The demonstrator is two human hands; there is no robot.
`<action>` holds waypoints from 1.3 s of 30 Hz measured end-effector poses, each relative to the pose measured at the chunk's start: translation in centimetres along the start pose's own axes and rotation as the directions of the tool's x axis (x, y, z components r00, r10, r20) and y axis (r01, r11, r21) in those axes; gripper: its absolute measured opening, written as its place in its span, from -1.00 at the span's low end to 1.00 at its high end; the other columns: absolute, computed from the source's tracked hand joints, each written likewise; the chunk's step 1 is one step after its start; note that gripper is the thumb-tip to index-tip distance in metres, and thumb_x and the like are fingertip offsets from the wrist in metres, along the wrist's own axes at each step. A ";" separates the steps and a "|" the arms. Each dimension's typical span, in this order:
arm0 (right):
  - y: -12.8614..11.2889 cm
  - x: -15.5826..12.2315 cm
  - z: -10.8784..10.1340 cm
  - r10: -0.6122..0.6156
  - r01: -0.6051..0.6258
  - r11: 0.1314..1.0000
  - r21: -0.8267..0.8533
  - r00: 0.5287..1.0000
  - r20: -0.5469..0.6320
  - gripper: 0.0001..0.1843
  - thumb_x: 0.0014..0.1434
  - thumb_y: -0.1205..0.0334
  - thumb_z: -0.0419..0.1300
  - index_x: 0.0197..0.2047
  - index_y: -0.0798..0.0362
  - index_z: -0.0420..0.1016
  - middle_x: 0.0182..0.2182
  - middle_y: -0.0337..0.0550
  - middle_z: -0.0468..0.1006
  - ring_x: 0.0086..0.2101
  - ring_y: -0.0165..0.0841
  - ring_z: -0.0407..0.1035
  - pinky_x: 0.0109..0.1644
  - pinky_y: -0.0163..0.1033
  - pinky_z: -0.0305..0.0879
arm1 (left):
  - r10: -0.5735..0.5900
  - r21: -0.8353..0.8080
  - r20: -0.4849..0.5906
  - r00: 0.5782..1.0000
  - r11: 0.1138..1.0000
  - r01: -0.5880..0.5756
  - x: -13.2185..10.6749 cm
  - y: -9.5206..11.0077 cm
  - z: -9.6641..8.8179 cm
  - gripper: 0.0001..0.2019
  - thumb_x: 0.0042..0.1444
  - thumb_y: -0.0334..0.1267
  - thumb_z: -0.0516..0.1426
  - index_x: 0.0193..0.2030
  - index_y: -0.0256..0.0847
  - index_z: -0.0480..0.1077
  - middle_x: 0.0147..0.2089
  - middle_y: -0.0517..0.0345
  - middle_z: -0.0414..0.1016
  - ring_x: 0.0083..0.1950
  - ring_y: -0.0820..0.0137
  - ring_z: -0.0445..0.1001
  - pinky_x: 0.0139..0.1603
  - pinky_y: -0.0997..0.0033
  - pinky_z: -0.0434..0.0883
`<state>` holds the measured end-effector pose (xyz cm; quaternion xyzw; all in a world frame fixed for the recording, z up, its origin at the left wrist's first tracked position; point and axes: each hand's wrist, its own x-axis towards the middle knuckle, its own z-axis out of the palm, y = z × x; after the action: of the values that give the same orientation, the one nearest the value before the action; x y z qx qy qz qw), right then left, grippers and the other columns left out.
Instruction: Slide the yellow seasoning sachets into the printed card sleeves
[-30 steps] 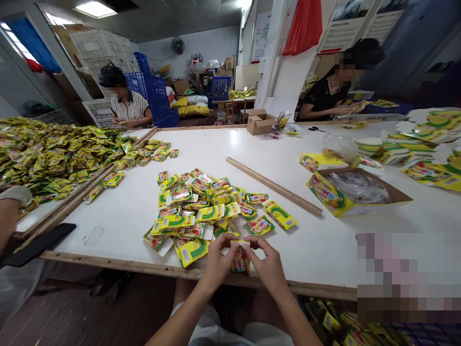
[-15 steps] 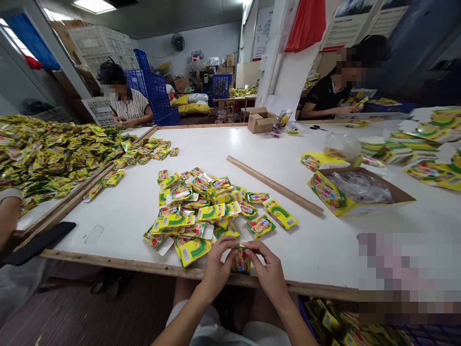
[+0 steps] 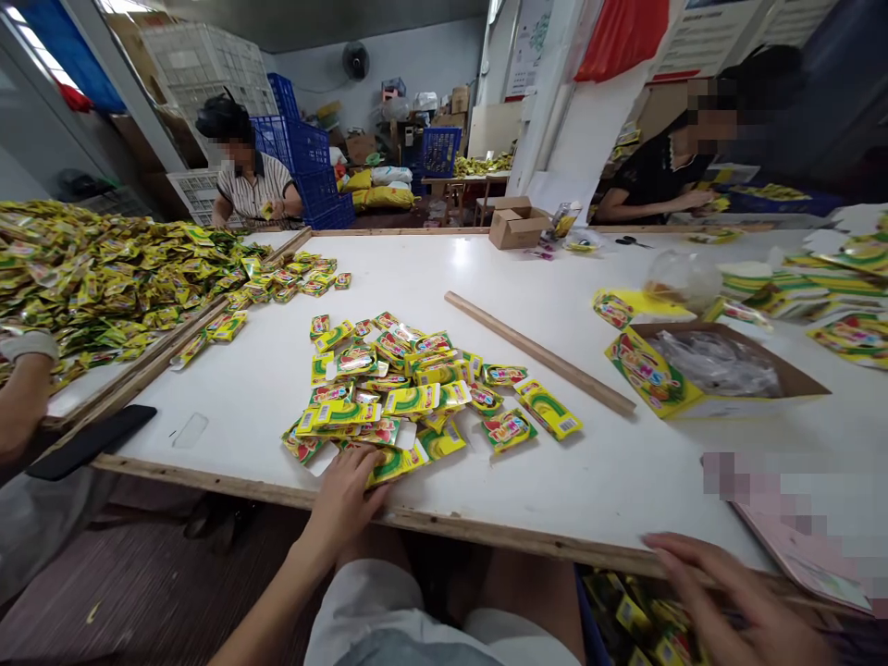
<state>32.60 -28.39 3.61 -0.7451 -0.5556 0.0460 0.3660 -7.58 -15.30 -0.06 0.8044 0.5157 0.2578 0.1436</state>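
Observation:
A loose heap of small yellow-and-green printed boxes lies in front of me on the white table. My left hand is at the heap's near edge, fingers and thumb closed on the end of a small yellow box. That box's left end is hidden under the fingers. Off to the right, my right hand is over the table's front edge, its fingers apart and nothing visible in them. Below it, a blue crate under the table holds several yellow packets.
A wooden strip lies beyond the heap. To the right are an open yellow carton with clear plastic inside and a pink flat item. A large packet pile covers the left side, near another person's arm. Two people sit across.
My hands have parted: the left moved left onto a box in the heap, the right swung far right over the crate. The small box they both held is no longer visible.

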 end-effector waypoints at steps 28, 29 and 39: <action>-9.6 2.1 16.6 -0.115 0.036 0.793 0.608 0.989 0.092 -0.79 0.21 0.08 0.14 -0.21 0.03 0.48 -0.20 -0.06 0.56 -0.16 -0.22 0.46 -0.06 -0.15 0.39 | -0.040 -0.769 -0.011 0.999 0.639 0.017 3.7 6.7 6.8 -0.84 0.19 -0.35 0.10 -0.08 -0.17 0.37 -0.02 0.01 0.44 0.06 0.26 0.43 0.09 0.25 0.37; -9.6 2.1 16.8 -0.091 0.015 0.779 0.627 0.992 0.088 -0.77 0.20 0.08 0.15 -0.14 0.03 0.46 -0.19 -0.06 0.56 -0.17 -0.23 0.46 -0.08 -0.15 0.41 | -0.050 -0.777 -0.025 0.998 0.630 0.012 3.7 6.7 6.8 -0.78 0.19 -0.37 0.10 -0.02 -0.16 0.33 -0.01 0.01 0.44 0.06 0.27 0.44 0.09 0.25 0.38; -10.0 1.9 15.4 -0.211 0.104 0.789 0.606 0.971 0.108 -0.80 0.23 0.12 0.14 -0.17 0.00 0.52 -0.15 -0.07 0.55 -0.11 -0.23 0.42 -0.07 -0.15 0.38 | 0.020 -0.653 -0.134 0.991 0.750 -0.104 4.1 7.6 5.6 -0.92 0.20 -0.32 0.13 -0.25 -0.21 0.46 -0.22 0.05 0.48 -0.13 0.32 0.47 -0.07 0.35 0.38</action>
<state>18.01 -17.96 -0.98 -0.5364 -0.6023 0.2509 0.5353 2.69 -14.68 0.14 0.7022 0.3725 0.4746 0.3780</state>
